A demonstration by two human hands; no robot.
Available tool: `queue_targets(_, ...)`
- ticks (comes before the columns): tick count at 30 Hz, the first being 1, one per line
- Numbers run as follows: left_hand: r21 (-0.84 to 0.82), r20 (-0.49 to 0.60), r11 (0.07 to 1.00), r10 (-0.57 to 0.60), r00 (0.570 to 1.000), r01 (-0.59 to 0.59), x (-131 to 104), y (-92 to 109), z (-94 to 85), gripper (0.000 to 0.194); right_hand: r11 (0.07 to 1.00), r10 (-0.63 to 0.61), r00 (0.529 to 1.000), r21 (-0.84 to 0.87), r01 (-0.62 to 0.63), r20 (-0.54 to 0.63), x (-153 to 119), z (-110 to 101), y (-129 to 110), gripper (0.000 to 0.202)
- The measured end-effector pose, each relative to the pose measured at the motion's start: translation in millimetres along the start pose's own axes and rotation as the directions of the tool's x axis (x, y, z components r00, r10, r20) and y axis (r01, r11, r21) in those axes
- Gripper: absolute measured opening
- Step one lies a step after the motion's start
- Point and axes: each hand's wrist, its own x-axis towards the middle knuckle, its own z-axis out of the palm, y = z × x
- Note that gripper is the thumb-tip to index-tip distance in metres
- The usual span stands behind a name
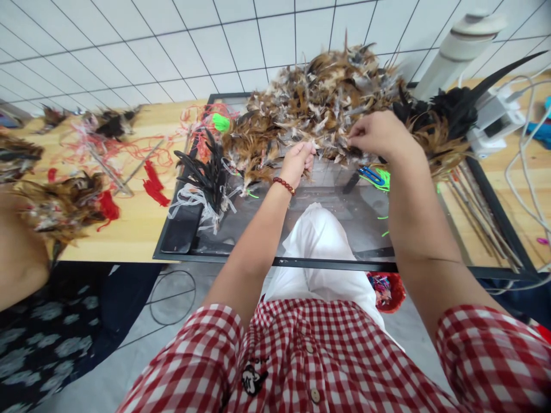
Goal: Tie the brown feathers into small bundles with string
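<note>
Shirt lettering (259, 360) illegible; left grip (297, 164) pinching feathers (307, 174); right grip (379, 135) at feather pile (323, 92), cannot tell if closed.

Black-framed clear panel (327, 264): carries brown feather pile (310, 97), black feathers (209, 179), green yarn (382, 179), thin sticks (486, 212). Wooden tabletop (129, 244): carries tangled pink string (161, 154), red yarn (155, 184).

Tiled wall (150, 51), wooden tabletop (129, 241), grey floor (142, 350)
</note>
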Motion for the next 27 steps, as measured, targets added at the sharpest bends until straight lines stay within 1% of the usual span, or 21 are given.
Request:
queue_targets(2,-0.005,-0.003,1.000,0.002,1.000,-0.002,0,-1,0.0,0.034,0.992,-0.012,0.998,0.124,0.021,-0.069,-1,-5,-13,0.024)
queue_targets(3,-0.008,-0.006,1.000,0.003,1.000,-0.003,1,-1,0.4,0.034,0.977,-0.009,0.996,0.211,0.029,-0.093,-2,-5,-21,0.022)
queue_targets(4,-0.011,-0.011,1.000,0.002,1.000,-0.002,1,-1,0.9,0.034,0.956,-0.008,0.995,0.291,0.036,-0.096,-3,-3,-29,0.022)
queue_targets(6,-0.021,-0.027,1.000,-0.007,1.000,0.006,1,-1,2.2,0.033,0.913,-0.024,0.993,0.403,0.068,-0.114,-4,7,-42,0.021)
queue_targets(7,-0.034,-0.037,0.999,-0.011,0.999,0.010,1,-2,2.7,0.033,0.902,-0.038,0.990,0.422,0.093,-0.137,-4,14,-46,0.019)
queue_targets(9,-0.081,-0.060,0.997,-0.016,0.998,0.011,2,-1,2.7,0.032,0.909,-0.067,0.979,0.392,0.140,-0.193,-5,30,-50,0.013)
queue_targets(10,-0.114,-0.075,0.993,-0.015,0.997,0.006,3,-1,2.1,0.031,0.921,-0.098,0.978,0.355,0.158,-0.182,-6,38,-51,0.010)
queue_targets(12,-0.180,-0.110,0.984,-0.007,0.994,-0.013,5,0,-0.5,0.030,0.939,-0.196,0.974,0.267,0.219,-0.111,-7,49,-50,0.009)
queue_targets(13,-0.208,-0.126,0.978,-0.003,0.992,-0.024,6,0,-2.3,0.030,0.939,-0.256,0.965,0.221,0.263,-0.060,-8,53,-49,0.010)
queue_targets(15,-0.245,-0.148,0.969,0.002,0.989,-0.039,7,1,-5.8,0.030,0.925,-0.364,0.931,0.126,0.359,0.017,-9,59,-46,0.013)
queue_targets(17,-0.259,-0.156,0.965,0.004,0.988,-0.045,8,2,-8.0,0.031,0.901,-0.433,0.899,0.055,0.430,0.059,-10,61,-44,0.018)
queue_targets(19,-0.256,-0.165,0.965,0.014,0.986,-0.056,8,2,-8.1,0.032,0.886,-0.463,0.883,0.048,0.460,0.080,-9,62,-44,0.018)
queue_targets(20,-0.250,-0.169,0.966,0.023,0.985,-0.066,8,3,-7.4,0.032,0.889,-0.457,0.886,0.068,0.452,0.079,-9,62,-43,0.016)
queue_targets(21,-0.240,-0.174,0.968,0.034,0.984,-0.076,7,2,-6.4,0.033,0.901,-0.430,0.900,0.096,0.424,0.062,-8,63,-43,0.015)
queue_targets(23,-0.209,-0.180,0.973,0.057,0.982,-0.095,6,1,-3.6,0.034,0.933,-0.319,0.948,0.173,0.316,-0.009,-6,65,-41,0.015)
queue_targets(25,-0.160,-0.174,0.980,0.087,0.981,-0.115,6,-1,-0.5,0.036,0.942,-0.182,0.981,0.275,0.194,-0.066,-2,69,-39,0.017)
queue_targets(27,-0.102,-0.153,0.985,0.122,0.981,-0.138,6,-3,2.0,0.037,0.918,-0.090,0.995,0.384,0.102,-0.048,1,74,-37,0.017)
